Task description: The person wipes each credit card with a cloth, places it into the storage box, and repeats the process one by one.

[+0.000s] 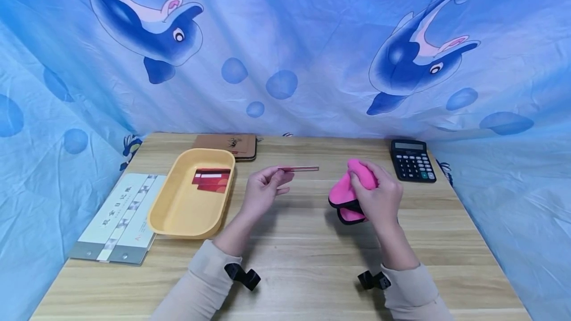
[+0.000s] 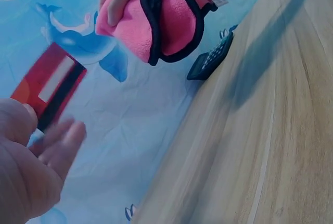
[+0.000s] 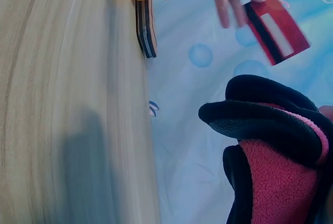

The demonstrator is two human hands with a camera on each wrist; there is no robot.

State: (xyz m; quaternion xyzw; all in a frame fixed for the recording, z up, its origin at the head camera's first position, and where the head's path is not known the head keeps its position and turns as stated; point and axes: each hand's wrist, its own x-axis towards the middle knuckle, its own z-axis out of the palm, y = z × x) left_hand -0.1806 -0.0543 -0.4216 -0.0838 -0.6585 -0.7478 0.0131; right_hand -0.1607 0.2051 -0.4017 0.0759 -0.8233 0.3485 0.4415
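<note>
My left hand (image 1: 263,189) pinches a red bank card (image 1: 299,168) by one end, above the middle of the table. In the head view the card is nearly edge-on. Its dark stripe and white strip show on the card (image 2: 36,73) in the left wrist view. My right hand (image 1: 382,194) grips a pink fleecy cloth (image 1: 341,189) with black edging, bunched and folded. A hanging loop and a small white tag show on the cloth (image 2: 132,31) in the left wrist view. Card and cloth are apart. The right fingertips are partly hidden.
Red cards (image 1: 213,187) lie in a yellow tray (image 1: 185,214) on the left. Behind it is a brown zipped case (image 1: 225,143); a white-and-grey notebook (image 1: 120,207) lies left of it. A black calculator (image 1: 412,161) sits at the back right. A blue dolphin-print curtain (image 1: 312,38) surrounds the table.
</note>
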